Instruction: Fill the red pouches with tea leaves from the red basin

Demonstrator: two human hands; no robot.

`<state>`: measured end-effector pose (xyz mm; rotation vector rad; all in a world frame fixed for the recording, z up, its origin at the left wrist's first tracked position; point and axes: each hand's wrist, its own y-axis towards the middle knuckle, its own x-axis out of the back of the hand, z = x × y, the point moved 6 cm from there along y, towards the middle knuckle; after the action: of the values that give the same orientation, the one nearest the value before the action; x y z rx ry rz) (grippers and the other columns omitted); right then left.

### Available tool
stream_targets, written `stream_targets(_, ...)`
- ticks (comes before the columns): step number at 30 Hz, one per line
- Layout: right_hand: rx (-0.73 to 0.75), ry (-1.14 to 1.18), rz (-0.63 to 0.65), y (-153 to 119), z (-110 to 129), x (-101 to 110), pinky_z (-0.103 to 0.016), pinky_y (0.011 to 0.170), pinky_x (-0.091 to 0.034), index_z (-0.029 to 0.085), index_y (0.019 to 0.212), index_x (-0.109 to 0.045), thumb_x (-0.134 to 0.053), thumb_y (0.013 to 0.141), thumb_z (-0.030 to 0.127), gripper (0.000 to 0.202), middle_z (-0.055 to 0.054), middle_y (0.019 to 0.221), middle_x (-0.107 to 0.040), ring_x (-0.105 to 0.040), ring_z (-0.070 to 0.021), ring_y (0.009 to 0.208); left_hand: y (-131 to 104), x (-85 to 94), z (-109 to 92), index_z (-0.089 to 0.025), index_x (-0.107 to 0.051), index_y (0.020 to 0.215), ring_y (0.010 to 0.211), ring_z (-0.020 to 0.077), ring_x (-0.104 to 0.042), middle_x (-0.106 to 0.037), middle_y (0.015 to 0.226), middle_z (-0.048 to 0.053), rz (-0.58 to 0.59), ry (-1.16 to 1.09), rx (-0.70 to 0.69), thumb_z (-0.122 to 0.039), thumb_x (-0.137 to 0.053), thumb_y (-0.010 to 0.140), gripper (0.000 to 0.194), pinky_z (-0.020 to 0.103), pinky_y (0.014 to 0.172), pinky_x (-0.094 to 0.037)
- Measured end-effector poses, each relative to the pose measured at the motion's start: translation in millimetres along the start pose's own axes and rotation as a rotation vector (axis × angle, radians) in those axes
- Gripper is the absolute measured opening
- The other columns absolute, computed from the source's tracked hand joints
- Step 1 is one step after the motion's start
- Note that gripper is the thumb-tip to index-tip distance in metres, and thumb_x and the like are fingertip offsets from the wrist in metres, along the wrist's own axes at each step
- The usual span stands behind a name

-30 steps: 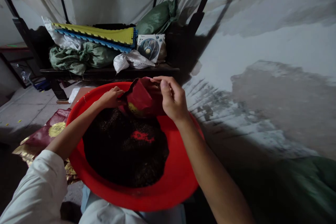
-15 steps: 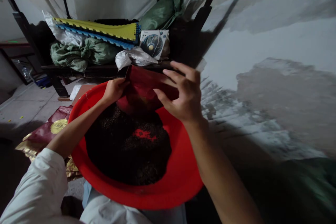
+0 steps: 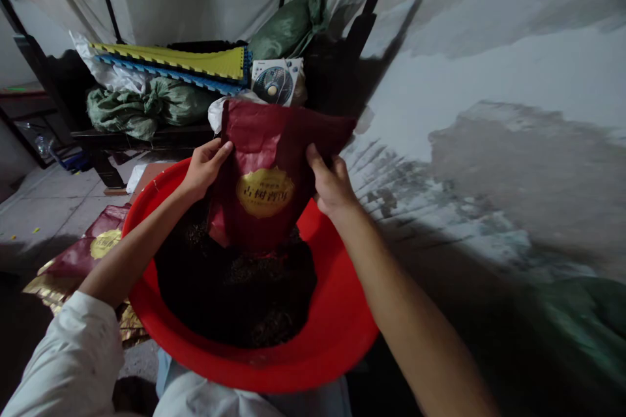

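A dark red tea bag point(image 3: 264, 143) with a gold label stands upright over the far side of a red basin point(image 3: 342, 293). My left hand point(image 3: 208, 166) pinches the bag's left edge between thumb and fingers. On its right side, my right hand point(image 3: 332, 179) grips it, thumb on the front and fingers behind. Dark loose tea leaves point(image 3: 235, 293) cover much of the basin's bottom. The bag's lower end hangs close above the leaves; whether it touches them I cannot tell. The basin rests on or against my lap.
More red and gold bags point(image 3: 88, 241) lie on the floor at the left. Behind the basin, a dark wooden bench point(image 3: 107, 166) bears green sacks point(image 3: 180, 101), yellow and blue foam mats point(image 3: 195, 60) and a box fan point(image 3: 276, 81). A stained wall point(image 3: 489, 78) rises at the right.
The bag has swung from tilted over the basin to upright, its label now facing me. My right hand, fingers spread before, has closed on the bag's right side. My left hand keeps its hold.
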<state>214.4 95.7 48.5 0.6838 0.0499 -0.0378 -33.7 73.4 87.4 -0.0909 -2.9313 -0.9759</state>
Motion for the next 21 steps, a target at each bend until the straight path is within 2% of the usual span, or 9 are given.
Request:
stream_targets(4,-0.064,0.0,0.036,-8,-3,-10,-0.049,0.101,-0.059,0.022,0.105,-0.074,-0.08,0.081,0.061,0.047,-0.007,0.108,-0.078,-0.073,-0.024,0.102,-6,-11.6,-6,-0.018,-0.071,0.122,0.105,0.0216,-0.072,-0.076,0.115,0.009,0.149,-0.036,0.072,-0.056,-0.08,0.084,0.054,0.031,0.09,-0.058)
stream_targets(7,-0.137,0.0,0.066,-11,-9,-14,-0.046,0.093,-0.062,0.021,0.098,-0.077,-0.086,0.075,0.058,0.044,-0.005,0.099,-0.079,-0.074,-0.0227,0.091,-8,-15.9,-7,-0.017,-0.073,0.124,0.117,0.0252,-0.07,-0.074,0.126,0.012,0.237,0.009,0.116,-0.044,-0.089,0.076,0.058,0.037,0.101,-0.056)
stream_targets(11,-0.148,0.001,0.035,-7,-9,-5,-0.045,0.089,-0.063,0.021,0.094,-0.078,-0.089,0.072,0.053,0.041,-0.004,0.095,-0.079,-0.074,-0.0216,0.085,-5,-6.3,7,-0.013,-0.08,0.111,0.098,0.0224,-0.073,-0.078,0.109,0.01,0.246,0.163,0.203,-0.036,-0.092,0.072,0.047,0.035,0.089,-0.059)
stream_targets(15,-0.112,-0.058,0.008,0,-9,12,-0.044,0.086,-0.062,0.02,0.086,-0.077,-0.091,0.069,0.051,0.038,-0.004,0.086,-0.077,-0.071,-0.0206,0.078,6,15.1,14,-0.01,-0.081,0.092,0.078,0.0159,-0.069,-0.077,0.089,0.008,0.18,0.308,0.155,-0.034,-0.087,0.076,0.029,0.027,0.073,-0.056)
stream_targets(18,-0.119,-0.104,0.053,4,-14,22,-0.043,0.085,-0.061,0.019,0.087,-0.078,-0.09,0.069,0.052,0.039,-0.005,0.086,-0.077,-0.071,-0.0206,0.078,9,22.7,14,-0.011,-0.081,0.093,0.072,0.0143,-0.067,-0.077,0.086,0.006,0.277,0.408,0.143,-0.033,-0.083,0.079,0.026,0.024,0.066,-0.053)
stream_targets(21,-0.197,-0.115,0.087,4,-22,32,-0.039,0.081,-0.06,0.019,0.091,-0.079,-0.092,0.066,0.051,0.043,-0.005,0.088,-0.077,-0.07,-0.0204,0.078,6,25.3,12,-0.013,-0.081,0.097,0.072,0.0143,-0.066,-0.077,0.086,0.004,0.39,0.511,0.143,-0.03,-0.079,0.08,0.024,0.024,0.066,-0.052)
